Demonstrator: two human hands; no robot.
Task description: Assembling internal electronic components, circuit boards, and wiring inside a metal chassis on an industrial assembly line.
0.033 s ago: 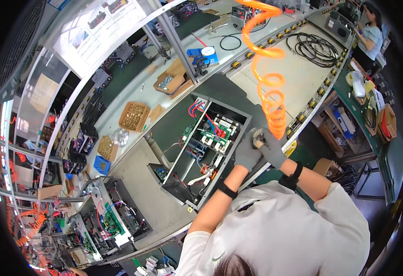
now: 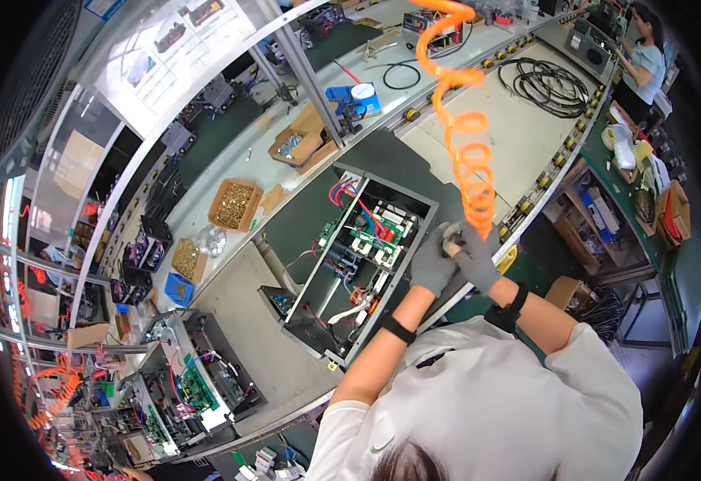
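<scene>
Gloved hands together beside open chassis

Far left, lower: a second open unit (image 2: pixel 224 414) with a green circuit board (image 2: pixel 196 385) lay on the line. Above it stood a blue bin (image 2: pixel 177 289), then two cardboard boxes of brass-coloured fasteners (image 2: pixel 233 204), and further up a box of silvery fasteners (image 2: pixel 290 146).

Centre: the open chassis (image 2: pixel 405 195) lay aslant on the worktop, boards and red and blue wires (image 2: pixel 342 191) exposed inside.

Right of it: left hand (image 2: pixel 432 263), grey-gloved, was just beside the chassis wall; contact could not be told. Right hand (image 2: pixel 474 261), likewise gloved, met it, fingers bent inward. Whether they gripped a small item: could not tell. An orange coiled hose (image 2: pixel 476 156) ran down to the right hand; its end was hidden.

Upper right: coiled black cable (image 2: pixel 544 86); beyond, a co-worker (image 2: pixel 645 76) at the line.
</scene>
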